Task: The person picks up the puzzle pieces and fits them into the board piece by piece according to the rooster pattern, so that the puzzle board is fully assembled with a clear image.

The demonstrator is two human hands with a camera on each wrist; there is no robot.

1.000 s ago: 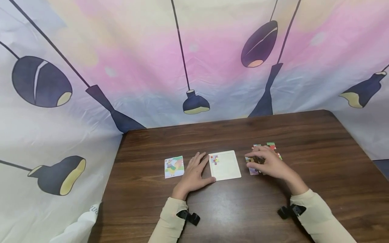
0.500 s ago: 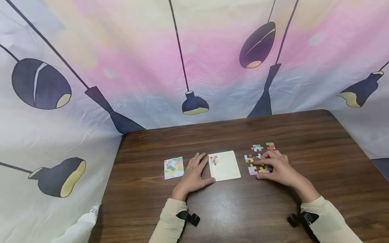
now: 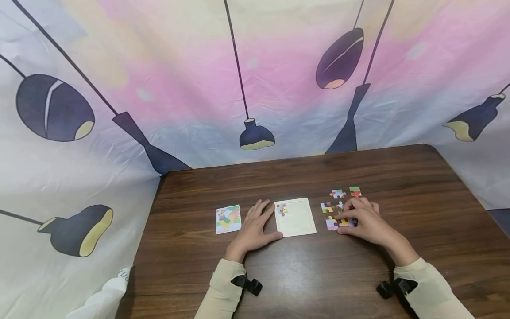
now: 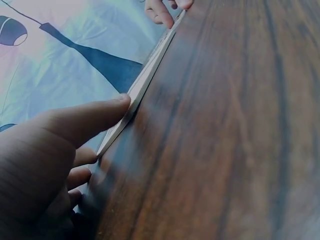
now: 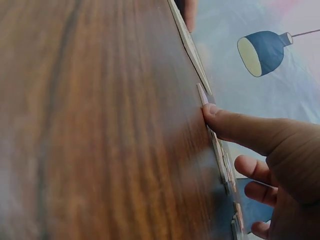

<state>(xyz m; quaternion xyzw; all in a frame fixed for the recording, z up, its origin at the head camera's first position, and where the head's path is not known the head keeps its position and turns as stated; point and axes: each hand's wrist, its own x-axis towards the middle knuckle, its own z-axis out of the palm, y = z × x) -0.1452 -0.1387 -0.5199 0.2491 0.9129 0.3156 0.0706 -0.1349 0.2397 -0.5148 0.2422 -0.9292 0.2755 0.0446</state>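
My left hand (image 3: 255, 228) lies along the left side of a square cream puzzle tray (image 3: 296, 221), its fingers straight and the thumb at the near-left corner. In the left wrist view, that thumb presses the tray's edge (image 4: 145, 82). One colourful puzzle piece (image 3: 282, 209) lies in the tray's far-left corner. Right of the tray, my right hand (image 3: 366, 221) has its thumb and forefinger around a yellow and purple puzzle piece (image 3: 347, 223) on the table. In the right wrist view, the thumb touches a piece's edge; the forefinger's contact is hidden.
Several loose puzzle pieces surround the right hand, including a blue one (image 3: 338, 194) and a red-green one (image 3: 355, 191). A picture card of a rooster (image 3: 228, 219) lies left of the left hand. A printed cloth (image 3: 199, 88) hangs behind the wooden table (image 3: 303, 274).
The right hand has moved right and toward the person, uncovering several pieces, and its thumb and forefinger have closed in at the near row. The left hand has stayed at the tray.
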